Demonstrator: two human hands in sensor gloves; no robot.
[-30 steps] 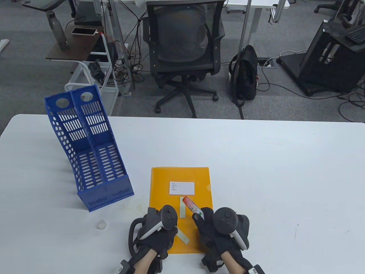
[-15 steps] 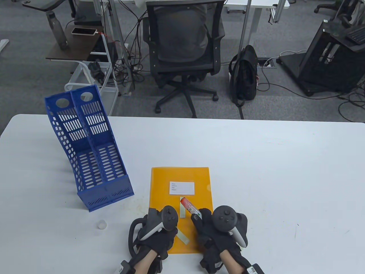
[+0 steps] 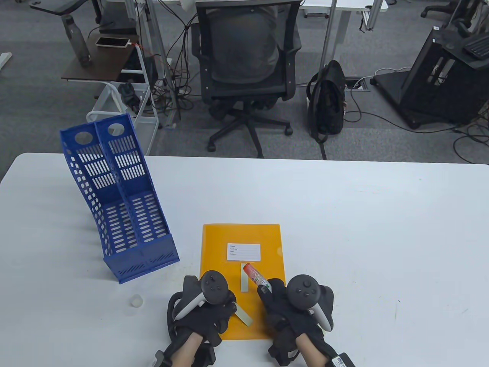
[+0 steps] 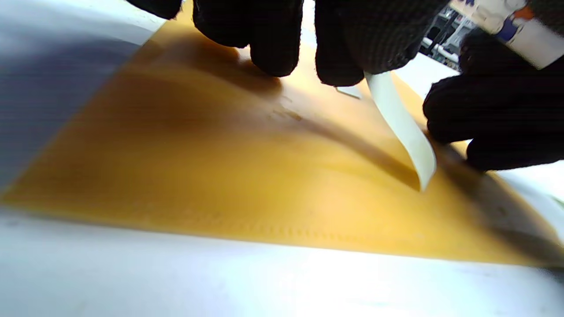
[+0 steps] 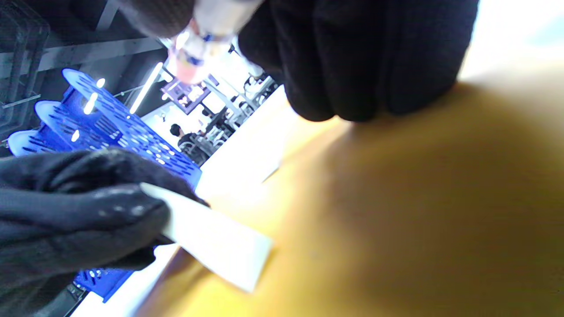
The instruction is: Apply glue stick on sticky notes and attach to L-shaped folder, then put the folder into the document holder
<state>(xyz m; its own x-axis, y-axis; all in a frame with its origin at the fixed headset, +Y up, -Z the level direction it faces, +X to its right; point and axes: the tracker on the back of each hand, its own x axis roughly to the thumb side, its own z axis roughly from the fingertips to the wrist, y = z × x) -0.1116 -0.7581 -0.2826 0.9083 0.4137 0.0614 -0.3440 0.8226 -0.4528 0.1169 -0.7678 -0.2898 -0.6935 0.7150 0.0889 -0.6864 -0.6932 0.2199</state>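
The orange L-shaped folder (image 3: 267, 244) lies flat near the table's front edge, with a white label (image 3: 243, 252) on it. One pale sticky strip (image 3: 244, 278) lies on the folder below the label. My left hand (image 3: 228, 310) pinches a second pale strip (image 3: 244, 318) by one end; in the left wrist view this strip (image 4: 401, 127) curves down and its free end touches the folder (image 4: 211, 176). My right hand (image 3: 268, 293) grips the glue stick (image 3: 253, 273), which points up and left over the folder. The blue document holder (image 3: 122, 206) stands at the left.
A small white cap (image 3: 136, 301) lies on the table left of my left hand. The white table (image 3: 382, 237) stretches wide to the right. Behind the table are an office chair (image 3: 244, 61), a backpack (image 3: 326, 101) and a cart.
My left hand has shifted a little to the left while still pinching the strip. My right hand with the glue stick has barely moved.
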